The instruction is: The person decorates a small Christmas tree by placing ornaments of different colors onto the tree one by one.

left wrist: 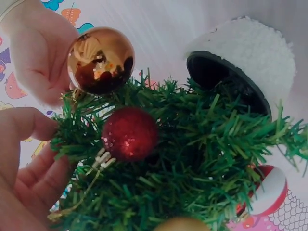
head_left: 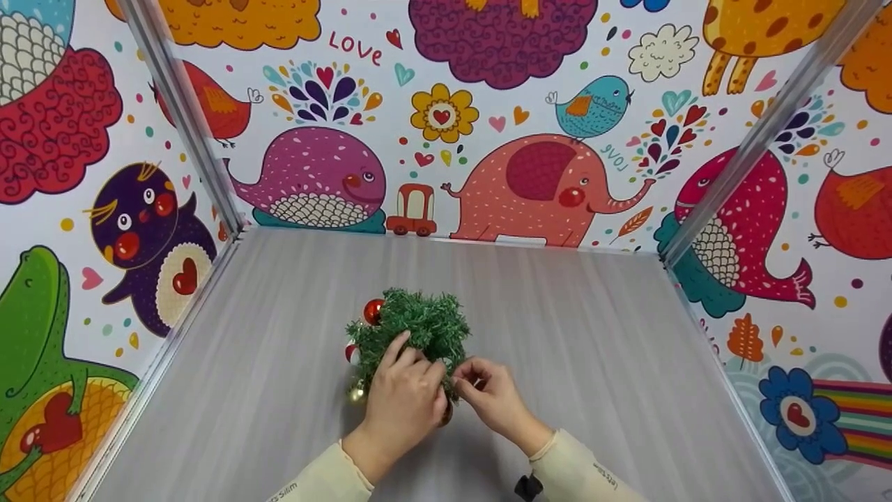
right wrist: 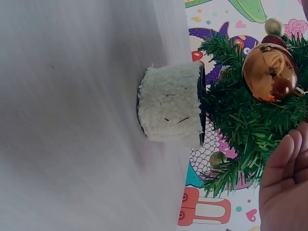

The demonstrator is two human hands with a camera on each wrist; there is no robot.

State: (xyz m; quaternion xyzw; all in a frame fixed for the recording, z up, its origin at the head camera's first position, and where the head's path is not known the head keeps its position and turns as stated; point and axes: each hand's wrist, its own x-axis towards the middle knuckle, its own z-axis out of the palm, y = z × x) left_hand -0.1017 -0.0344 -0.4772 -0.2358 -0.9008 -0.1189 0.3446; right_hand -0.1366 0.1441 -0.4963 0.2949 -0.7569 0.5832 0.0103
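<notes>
A small artificial Christmas tree with a white fuzzy pot is in front of me. My left hand lies over its near side; in the left wrist view the thumb and fingers hold a green branch end. Beside it, at the tree's right, my right hand has thumb and forefinger brought together in a pinch. Those fingertips are right by the hanging loop of a shiny copper Christmas ball; what exactly they pinch I cannot tell. Below hangs a red glitter ball with a gold cord.
More balls hang on the tree's left: a shiny red one, a red and white one and a gold one. Under the tree is a grey wood-look table, enclosed by walls printed with cartoon animals.
</notes>
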